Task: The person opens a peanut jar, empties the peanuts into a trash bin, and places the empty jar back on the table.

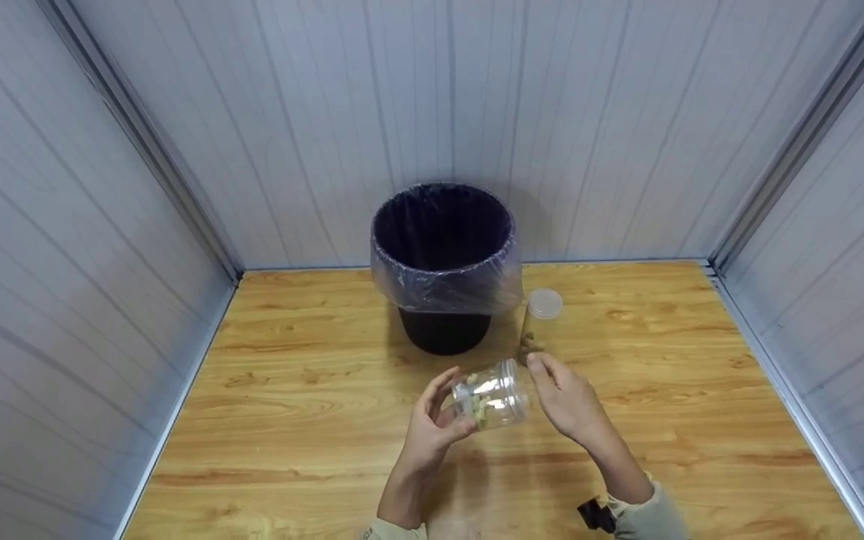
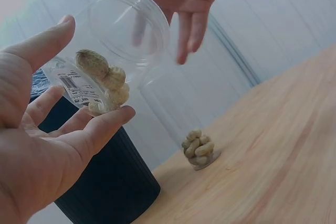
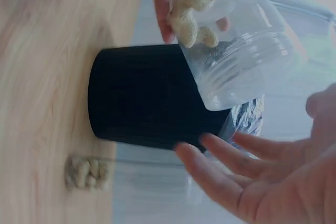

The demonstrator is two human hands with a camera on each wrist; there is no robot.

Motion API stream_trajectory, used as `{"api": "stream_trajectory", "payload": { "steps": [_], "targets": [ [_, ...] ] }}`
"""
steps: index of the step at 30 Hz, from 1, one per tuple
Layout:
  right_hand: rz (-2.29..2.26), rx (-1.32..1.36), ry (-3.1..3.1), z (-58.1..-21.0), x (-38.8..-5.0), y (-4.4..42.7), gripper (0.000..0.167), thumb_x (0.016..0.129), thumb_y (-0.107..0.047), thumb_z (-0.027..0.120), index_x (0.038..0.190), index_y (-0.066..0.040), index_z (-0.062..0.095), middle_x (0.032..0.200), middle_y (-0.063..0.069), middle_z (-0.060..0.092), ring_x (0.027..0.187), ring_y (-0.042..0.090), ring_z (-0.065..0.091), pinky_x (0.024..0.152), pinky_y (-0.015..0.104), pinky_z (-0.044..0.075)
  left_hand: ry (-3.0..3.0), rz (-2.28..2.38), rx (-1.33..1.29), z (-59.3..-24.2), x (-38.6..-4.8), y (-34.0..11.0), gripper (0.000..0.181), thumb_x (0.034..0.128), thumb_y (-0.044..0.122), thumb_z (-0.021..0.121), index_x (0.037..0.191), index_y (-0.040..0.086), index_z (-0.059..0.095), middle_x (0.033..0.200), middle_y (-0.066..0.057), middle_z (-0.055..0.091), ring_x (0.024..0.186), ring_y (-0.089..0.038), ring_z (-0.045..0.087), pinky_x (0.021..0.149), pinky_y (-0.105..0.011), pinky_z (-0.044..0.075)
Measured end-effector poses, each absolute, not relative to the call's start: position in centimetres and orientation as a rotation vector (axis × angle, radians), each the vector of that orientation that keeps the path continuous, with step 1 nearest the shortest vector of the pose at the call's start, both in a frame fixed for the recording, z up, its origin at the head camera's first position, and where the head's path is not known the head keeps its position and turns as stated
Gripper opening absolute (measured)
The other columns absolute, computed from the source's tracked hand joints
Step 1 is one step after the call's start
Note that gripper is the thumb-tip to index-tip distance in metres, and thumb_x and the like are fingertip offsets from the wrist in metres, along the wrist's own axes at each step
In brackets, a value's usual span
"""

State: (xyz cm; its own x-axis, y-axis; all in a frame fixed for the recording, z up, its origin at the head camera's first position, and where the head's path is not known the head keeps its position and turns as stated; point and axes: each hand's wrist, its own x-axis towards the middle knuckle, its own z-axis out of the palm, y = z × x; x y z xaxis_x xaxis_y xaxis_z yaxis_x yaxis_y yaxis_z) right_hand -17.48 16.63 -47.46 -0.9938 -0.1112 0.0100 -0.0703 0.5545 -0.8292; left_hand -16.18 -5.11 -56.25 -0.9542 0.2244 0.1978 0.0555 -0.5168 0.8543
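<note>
1. Here's the left hand (image 1: 432, 435), its fingers curled round a clear plastic jar (image 1: 488, 394), thumb on the near side and the others spread to the far side; they part only as wide as the jar.
2. That jar is up above the table (image 1: 289, 420), near the middle, tipped well over on its side, its ridged end facing right.
3. Inside, a few unshelled peanuts (image 2: 107, 77) gather toward the gripped end, by a white barcode label (image 2: 79, 87).
4. Over to the right comes the right hand (image 1: 571, 401), fingers extended and loosely parted, with hold of nothing, just beside the jar's ridged end and apart from it.
5. Beyond that hand, a tall clear container (image 1: 541, 326) stands upright on the table, whitish lid (image 1: 545, 303) on top, more peanuts (image 2: 198, 148) piled at its bottom.
6. Just left of it and farther back sits a black trash bin (image 1: 443, 334), a translucent liner (image 1: 447, 292) folded over its rim, near the far panelled wall (image 1: 327, 112).
</note>
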Motion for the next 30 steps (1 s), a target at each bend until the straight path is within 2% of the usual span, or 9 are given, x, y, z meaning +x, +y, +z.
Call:
{"api": "stream_trajectory", "payload": {
  "steps": [3,5,7,10,12,16,18,25,30],
  "targets": [
    [-1.343,-0.102,2.729,-47.4,-17.5,16.5,0.070,0.097,-0.064,0.032,0.138,-0.011,0.053,0.106,0.014,0.066,0.086,0.034,0.066,0.072,0.047,0.056,1.507,2.603,0.458,-56.5,-16.5,-5.0,0.085,0.0750,-0.008,0.077,0.146,-0.005,0.030,0.140,-0.024,0.039,0.122,-0.040,0.049,0.092,-0.042,0.051],
    [-1.350,-0.088,2.673,-47.5,-17.7,16.4,0.070,0.094,-0.067,0.037,0.137,-0.014,0.054,0.102,0.011,0.066,0.069,0.028,0.064,0.054,0.041,0.056,1.520,2.604,0.472,-56.7,-16.7,-5.0,0.085,0.0748,-0.008,0.078,0.145,-0.007,0.029,0.139,-0.024,0.041,0.122,-0.041,0.049,0.094,-0.043,0.050],
    [-1.411,-0.104,2.582,-47.8,-18.0,16.3,0.066,0.093,-0.064,0.046,0.136,-0.015,0.054,0.107,0.012,0.064,0.065,0.025,0.062,0.047,0.037,0.055,1.531,2.616,0.480,-57.0,-16.8,-5.2,0.085,0.0748,-0.007,0.079,0.144,-0.009,0.029,0.137,-0.025,0.042,0.121,-0.042,0.049,0.094,-0.042,0.050],
    [-1.548,-0.181,2.416,-47.8,-18.0,16.2,0.059,0.092,-0.049,0.061,0.137,-0.011,0.052,0.124,0.016,0.057,0.076,0.025,0.064,0.053,0.037,0.057,1.537,2.618,0.479,-57.5,-16.7,-5.5,0.085,0.0750,-0.005,0.079,0.144,-0.009,0.030,0.137,-0.026,0.042,0.122,-0.044,0.048,0.094,-0.043,0.050],
    [-1.662,-0.278,2.294,-48.2,-18.1,16.6,0.057,0.090,-0.033,0.070,0.138,-0.008,0.050,0.131,0.020,0.051,0.091,0.032,0.063,0.063,0.039,0.059,1.524,2.614,0.482,-57.8,-16.7,-5.6,0.084,0.0755,-0.005,0.079,0.144,-0.008,0.030,0.138,-0.026,0.041,0.123,-0.044,0.046,0.094,-0.045,0.049],
    [-1.809,-0.554,2.148,-49.1,-18.5,17.0,0.069,0.080,-0.005,0.079,0.140,-0.004,0.045,0.139,0.019,0.043,0.115,0.040,0.051,0.084,0.046,0.054,1.505,2.609,0.514,-58.2,-16.7,-5.8,0.083,0.0781,-0.007,0.076,0.145,-0.008,0.028,0.140,-0.029,0.039,0.124,-0.044,0.046,0.094,-0.045,0.050],
    [-1.844,-0.692,2.115,-50.0,-19.0,17.0,0.073,0.075,0.001,0.081,0.139,-0.005,0.046,0.138,0.017,0.043,0.120,0.041,0.046,0.089,0.050,0.051,1.521,2.610,0.543,-58.3,-16.6,-6.2,0.083,0.0794,-0.007,0.074,0.146,-0.010,0.025,0.141,-0.031,0.038,0.123,-0.045,0.047,0.094,-0.042,0.050],
    [-1.902,-0.867,2.115,-51.0,-19.1,17.1,0.076,0.072,0.006,0.082,0.138,-0.002,0.046,0.137,0.016,0.045,0.120,0.041,0.044,0.090,0.051,0.050,1.612,2.584,0.578,-58.7,-16.5,-6.5,0.077,0.0815,-0.008,0.071,0.144,-0.011,0.026,0.140,-0.032,0.040,0.123,-0.046,0.046,0.094,-0.041,0.050],
    [-1.861,-0.744,2.229,-51.4,-18.9,18.3,0.074,0.075,-0.005,0.084,0.140,-0.008,0.048,0.137,0.013,0.046,0.120,0.041,0.043,0.091,0.057,0.046,1.714,2.581,0.502,-58.9,-16.2,-6.8,0.076,0.0805,-0.008,0.072,0.144,-0.010,0.029,0.140,-0.030,0.039,0.122,-0.039,0.047,0.097,-0.042,0.048]
  ]
}}
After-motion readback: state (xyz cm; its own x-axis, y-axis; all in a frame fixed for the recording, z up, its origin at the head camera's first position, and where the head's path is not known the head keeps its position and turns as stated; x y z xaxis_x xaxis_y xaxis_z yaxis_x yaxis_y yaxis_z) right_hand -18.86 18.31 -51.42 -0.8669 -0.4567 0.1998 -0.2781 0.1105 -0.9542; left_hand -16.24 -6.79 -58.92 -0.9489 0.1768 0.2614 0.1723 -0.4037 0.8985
